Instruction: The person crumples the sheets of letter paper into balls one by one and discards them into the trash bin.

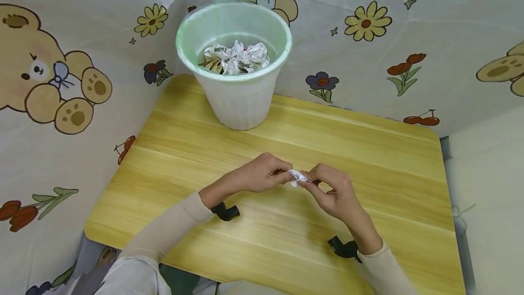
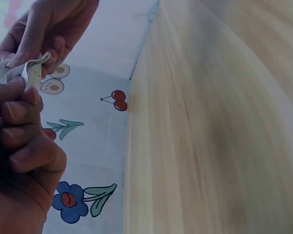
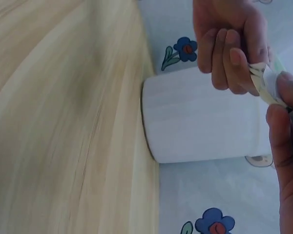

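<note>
A small crumpled piece of white paper [image 1: 297, 176] is held above the table between both hands. My left hand [image 1: 266, 173] pinches its left end between thumb and fingers. The other end is pinched by the thumb and fingertips of my right hand [image 1: 333, 190]. In the left wrist view the paper [image 2: 31, 72] looks folded and twisted, partly covered by the fingertips. From the right wrist, a pale strip of the paper [image 3: 264, 83] shows between the two hands.
A white bin [image 1: 241, 99] with a pale green liner stands at the table's back left, holding several crumpled papers [image 1: 241, 58]. The wooden table [image 1: 368, 149] meets a patterned cloth [image 1: 368, 81] at the back and left. Black wrist mounts [image 1: 343, 247] hang under the forearms.
</note>
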Available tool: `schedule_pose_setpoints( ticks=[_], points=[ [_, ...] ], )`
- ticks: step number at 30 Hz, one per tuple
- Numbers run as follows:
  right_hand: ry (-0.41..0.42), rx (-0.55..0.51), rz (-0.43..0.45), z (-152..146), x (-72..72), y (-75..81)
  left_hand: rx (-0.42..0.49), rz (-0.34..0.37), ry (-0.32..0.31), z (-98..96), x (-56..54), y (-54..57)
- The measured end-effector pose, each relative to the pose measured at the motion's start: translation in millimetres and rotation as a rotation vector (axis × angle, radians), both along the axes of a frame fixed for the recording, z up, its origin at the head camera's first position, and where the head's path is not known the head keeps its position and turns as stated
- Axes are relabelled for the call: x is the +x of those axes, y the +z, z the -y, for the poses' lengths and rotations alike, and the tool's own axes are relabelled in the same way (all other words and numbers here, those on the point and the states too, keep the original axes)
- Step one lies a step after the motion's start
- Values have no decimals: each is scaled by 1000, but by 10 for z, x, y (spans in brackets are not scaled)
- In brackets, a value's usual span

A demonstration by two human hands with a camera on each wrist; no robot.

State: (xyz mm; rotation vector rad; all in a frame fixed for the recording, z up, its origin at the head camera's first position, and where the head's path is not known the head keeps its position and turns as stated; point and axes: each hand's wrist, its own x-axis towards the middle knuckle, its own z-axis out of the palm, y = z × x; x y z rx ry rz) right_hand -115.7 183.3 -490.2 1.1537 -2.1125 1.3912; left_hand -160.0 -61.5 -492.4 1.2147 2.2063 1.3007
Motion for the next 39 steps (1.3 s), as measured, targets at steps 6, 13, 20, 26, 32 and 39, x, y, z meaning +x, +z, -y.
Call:
schedule_pose_setpoints(
  ticks=[6, 13, 20, 26, 32, 39],
  points=[
    [-60, 72, -107, 5, 58, 52, 63, 109, -26, -18, 25, 22],
    [-55, 150, -190, -27, 44, 139, -4, 153, -108, 7, 46, 71],
    [-63, 219, -264, 4, 18, 131, -38, 143, -10, -25, 90, 55],
    [-62, 126, -78, 3, 45, 117, 4, 170, -13, -47, 108, -4],
    [-18, 18, 67, -7, 49, 129, 83, 147, 22, -32, 119, -17],
    [122, -145, 349, -52, 84, 106, 77, 40, 22, -32, 125, -8]
  ],
)
